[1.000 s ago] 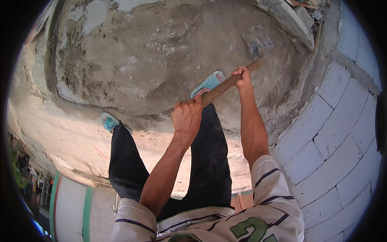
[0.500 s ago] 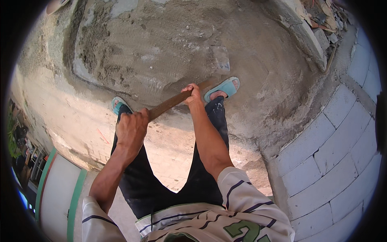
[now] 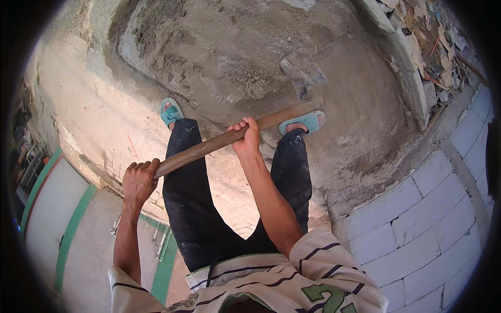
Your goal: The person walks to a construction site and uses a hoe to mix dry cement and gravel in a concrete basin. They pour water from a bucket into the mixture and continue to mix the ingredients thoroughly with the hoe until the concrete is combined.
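Note:
I hold a hoe by its long wooden handle (image 3: 203, 148), which slants across in front of my legs. My left hand (image 3: 139, 180) is wrapped round the near end of the handle, out to the left. Farther along, my right hand (image 3: 246, 137) grips the handle near its middle. The handle's far end runs past my right sandal. Beside that end the hoe's flat metal blade (image 3: 304, 74) rests on wet grey mortar (image 3: 209, 47), which is smeared over it. Lumpy, rough mortar lies left of the blade, smoother mortar to the right.
My feet, in teal sandals (image 3: 307, 123), stand apart at the mortar's near edge. A pale block wall (image 3: 417, 208) curves along the right. A slab (image 3: 404, 73) borders the mortar, with rubble (image 3: 443, 47) behind it. A green-edged white panel (image 3: 52, 198) lies at the lower left.
My left hand has swung left and toward me, baring more of the handle between my hands. The blade now lies turned on the mortar, and the head view has shifted.

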A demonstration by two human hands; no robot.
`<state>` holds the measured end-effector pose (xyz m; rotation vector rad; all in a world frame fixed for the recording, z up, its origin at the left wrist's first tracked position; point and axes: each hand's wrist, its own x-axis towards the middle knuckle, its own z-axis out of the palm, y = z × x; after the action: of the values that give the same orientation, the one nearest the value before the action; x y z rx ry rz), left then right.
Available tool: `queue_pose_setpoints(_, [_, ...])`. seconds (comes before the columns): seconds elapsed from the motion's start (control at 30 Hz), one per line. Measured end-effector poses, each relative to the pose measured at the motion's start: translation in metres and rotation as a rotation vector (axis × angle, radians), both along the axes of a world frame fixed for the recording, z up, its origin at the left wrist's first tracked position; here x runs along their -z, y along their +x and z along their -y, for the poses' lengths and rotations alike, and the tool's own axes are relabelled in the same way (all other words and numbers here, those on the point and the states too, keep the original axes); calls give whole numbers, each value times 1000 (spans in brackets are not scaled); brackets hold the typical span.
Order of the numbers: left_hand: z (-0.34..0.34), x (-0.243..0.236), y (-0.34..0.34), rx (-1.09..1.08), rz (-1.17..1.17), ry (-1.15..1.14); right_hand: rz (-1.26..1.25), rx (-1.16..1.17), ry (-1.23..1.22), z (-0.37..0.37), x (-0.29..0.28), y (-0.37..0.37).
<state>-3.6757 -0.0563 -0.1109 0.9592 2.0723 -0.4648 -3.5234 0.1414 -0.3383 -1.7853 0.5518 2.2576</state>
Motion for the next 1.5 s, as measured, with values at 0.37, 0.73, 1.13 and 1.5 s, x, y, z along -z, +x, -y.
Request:
queue_pose_setpoints(0.37, [-262, 156, 145, -645, 537, 358, 109, -385, 692, -313, 81, 77])
queue_pose_setpoints(0.73, [-235, 167, 242, -971, 759, 484, 330, -948, 722, -279, 93, 90])
queue_pose_setpoints(1.13, [-75, 93, 260, -972, 668, 174, 377, -958, 553, -79, 57, 124])
queue_pose_setpoints(1.5, [-18, 54, 272, -924, 595, -100, 278, -890, 210, 33, 67, 171])
